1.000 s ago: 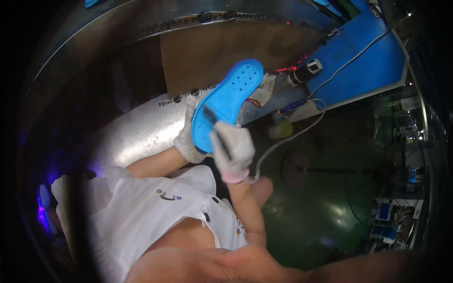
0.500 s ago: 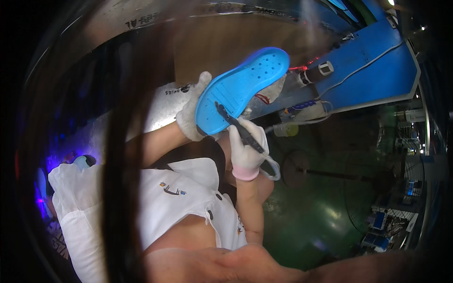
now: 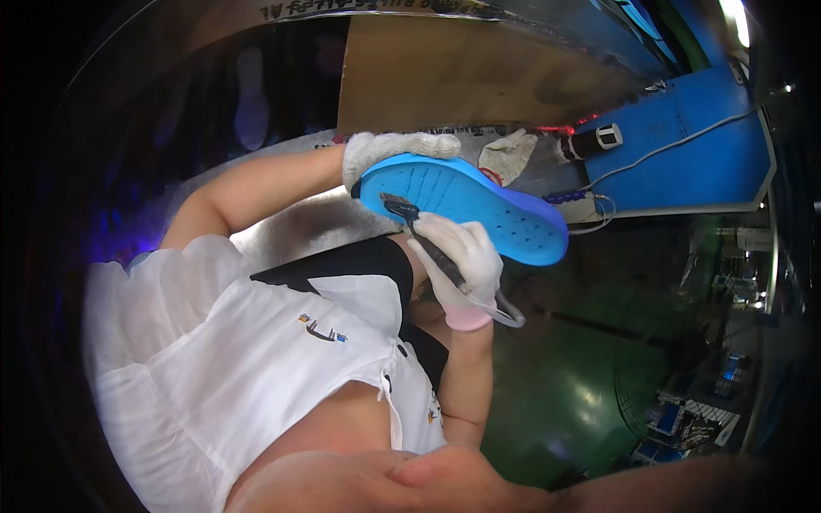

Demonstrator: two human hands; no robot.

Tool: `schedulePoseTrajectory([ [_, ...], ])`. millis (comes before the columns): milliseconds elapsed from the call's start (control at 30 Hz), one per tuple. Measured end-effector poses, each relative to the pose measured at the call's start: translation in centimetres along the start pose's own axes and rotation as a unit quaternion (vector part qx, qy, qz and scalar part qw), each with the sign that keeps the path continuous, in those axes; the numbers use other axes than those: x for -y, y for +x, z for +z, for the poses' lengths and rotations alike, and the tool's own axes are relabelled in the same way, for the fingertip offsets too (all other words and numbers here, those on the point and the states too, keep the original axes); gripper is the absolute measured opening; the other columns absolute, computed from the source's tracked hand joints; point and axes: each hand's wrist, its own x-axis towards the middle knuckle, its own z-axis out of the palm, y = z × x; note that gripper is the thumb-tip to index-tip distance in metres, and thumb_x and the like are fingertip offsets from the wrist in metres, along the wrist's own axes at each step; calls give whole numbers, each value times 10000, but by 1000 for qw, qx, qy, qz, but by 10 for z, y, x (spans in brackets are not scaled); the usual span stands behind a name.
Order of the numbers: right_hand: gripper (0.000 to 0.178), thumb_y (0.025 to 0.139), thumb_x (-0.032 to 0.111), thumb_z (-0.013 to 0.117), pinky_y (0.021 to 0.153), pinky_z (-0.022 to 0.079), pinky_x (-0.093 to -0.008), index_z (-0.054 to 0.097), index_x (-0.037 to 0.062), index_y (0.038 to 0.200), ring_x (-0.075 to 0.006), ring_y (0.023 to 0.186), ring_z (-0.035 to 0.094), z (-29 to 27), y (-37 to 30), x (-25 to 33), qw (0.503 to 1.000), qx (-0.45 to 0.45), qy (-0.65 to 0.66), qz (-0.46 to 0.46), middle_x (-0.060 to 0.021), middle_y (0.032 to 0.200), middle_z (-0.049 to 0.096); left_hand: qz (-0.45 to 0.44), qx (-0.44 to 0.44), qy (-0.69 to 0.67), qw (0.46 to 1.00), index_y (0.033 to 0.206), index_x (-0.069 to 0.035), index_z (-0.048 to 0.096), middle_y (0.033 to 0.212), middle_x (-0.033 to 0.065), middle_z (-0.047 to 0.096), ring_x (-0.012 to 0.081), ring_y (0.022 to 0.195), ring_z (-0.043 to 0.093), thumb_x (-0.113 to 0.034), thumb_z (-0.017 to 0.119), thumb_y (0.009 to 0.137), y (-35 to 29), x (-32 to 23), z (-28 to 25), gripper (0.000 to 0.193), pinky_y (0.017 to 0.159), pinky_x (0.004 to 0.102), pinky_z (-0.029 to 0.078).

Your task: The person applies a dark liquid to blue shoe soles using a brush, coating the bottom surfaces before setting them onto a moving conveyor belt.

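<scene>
A bright blue shoe sole (image 3: 466, 198) slants across the middle of the view, heel end at the left and the end with holes at the lower right. My left hand (image 3: 398, 148), in a whitish knit glove, is closed round the heel end, its fingers along the far edge. In my gloved right hand (image 3: 469, 256), which has a pink cuff, is a slim black brush (image 3: 400, 207) with a pale tube at its rear. The brush's dark head meets the sole's upper face near the heel. The sole hides part of my left hand.
Beyond the sole lie a loose white glove (image 3: 508, 156) and a black-and-white cylindrical device (image 3: 590, 142). Brown cardboard (image 3: 479, 77) stands at the back. A pale cable (image 3: 658, 150) crosses the blue panel (image 3: 701, 162) at right. Purple-lit sole shapes (image 3: 251, 98) show at far left.
The sole has turned, its holed end swinging from upper right to lower right. My left hand now lies along the far edge. The brush has shifted toward the heel's far side.
</scene>
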Motion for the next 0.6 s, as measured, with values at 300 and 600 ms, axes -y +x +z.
schedulePoseTrajectory([
  [300, 225, 805, 100, 789, 711, 561, -342, 734, 83, 1022, -272, 795, 694, 5, -7, 8, 1000, -2, -7, 21, -100, 1035, 740, -52, 13, 142, 988, 1147, -5, 705, 1056, 178, 729, 204, 854, 726, -472, 624, 950, -17, -34, 18, 513, 728, 325, 596],
  [600, 248, 776, 40, 796, 719, 565, -317, 753, 72, 1018, -256, 812, 703, 2, -12, 21, 998, 33, -48, 13, -117, 1061, 741, 346, 98, 575, 735, 1446, -158, 507, 1356, 168, 617, 368, 1213, 622, -138, 865, 729, -1, -19, -50, 802, 1015, 439, 506],
])
